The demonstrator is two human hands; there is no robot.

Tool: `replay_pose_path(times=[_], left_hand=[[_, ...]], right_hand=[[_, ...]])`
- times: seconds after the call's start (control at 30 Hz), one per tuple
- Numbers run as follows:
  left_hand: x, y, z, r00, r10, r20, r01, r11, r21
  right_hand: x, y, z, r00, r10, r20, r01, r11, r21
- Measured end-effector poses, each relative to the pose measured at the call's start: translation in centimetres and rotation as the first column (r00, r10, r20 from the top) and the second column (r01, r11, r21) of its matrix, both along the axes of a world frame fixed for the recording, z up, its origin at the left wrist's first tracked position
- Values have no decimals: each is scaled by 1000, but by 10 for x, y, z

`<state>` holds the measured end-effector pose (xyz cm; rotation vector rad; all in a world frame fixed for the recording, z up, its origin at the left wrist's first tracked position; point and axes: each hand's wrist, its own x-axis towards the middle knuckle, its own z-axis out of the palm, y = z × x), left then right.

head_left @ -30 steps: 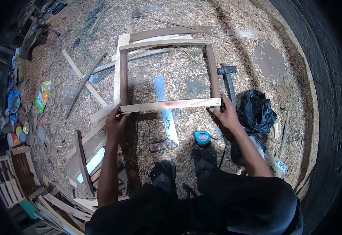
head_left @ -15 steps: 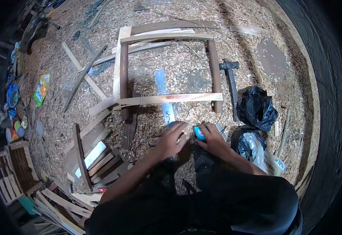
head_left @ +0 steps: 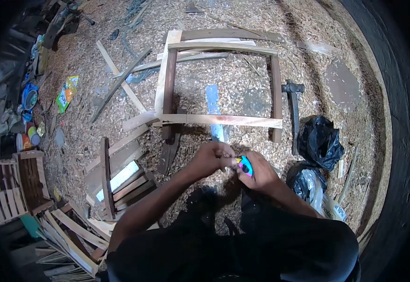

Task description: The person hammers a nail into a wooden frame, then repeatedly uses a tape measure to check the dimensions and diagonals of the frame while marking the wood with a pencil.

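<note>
A blue tape measure (head_left: 246, 165) with pink and yellow parts is wrapped in my right hand (head_left: 260, 173), in front of my knees. My left hand (head_left: 214, 160) meets it from the left, its fingers pinched at the yellow end where the blade comes out. How much of the blade is out cannot be seen. Just beyond my hands, a rectangular wooden frame (head_left: 221, 120) lies on the shavings. A bluish metal strip (head_left: 213, 99) passes beneath its near slat.
A hammer (head_left: 293, 117) lies right of the frame, with black plastic bags (head_left: 321, 143) nearer me. Loose wooden slats (head_left: 116, 77) cross at the left. Offcuts (head_left: 132, 190) are piled by my left arm, and a slatted crate (head_left: 29, 192) stands farther left.
My right hand has lifted the tape measure off the ground and turned it. The left hand has moved over to its end. The view has shifted slightly left.
</note>
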<state>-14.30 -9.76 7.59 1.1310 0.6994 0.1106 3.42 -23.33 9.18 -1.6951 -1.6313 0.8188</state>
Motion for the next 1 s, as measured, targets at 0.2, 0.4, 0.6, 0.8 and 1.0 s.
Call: replay_pose_path(times=[0.2, 0.4, 0.6, 0.8, 1.0], left_hand=[[-27, 195, 26, 933, 351, -73, -310, 893, 327], [5, 326, -3, 841, 533, -93, -446, 780, 439], [22, 377, -60, 786, 604, -134, -314, 575, 755], [27, 375, -67, 727, 675, -124, -294, 470, 832], [6, 386, -97, 684, 719, -125, -315, 445, 838]], right_hand=[[45, 3, 20, 974, -222, 38, 221, 915, -339], [70, 10, 18, 923, -304, 237, 310, 951, 12], [62, 16, 13, 938, -301, 175, 320, 942, -99], [62, 22, 18, 945, -301, 125, 318, 936, -150], [64, 18, 10, 940, -310, 145, 333, 924, -186]])
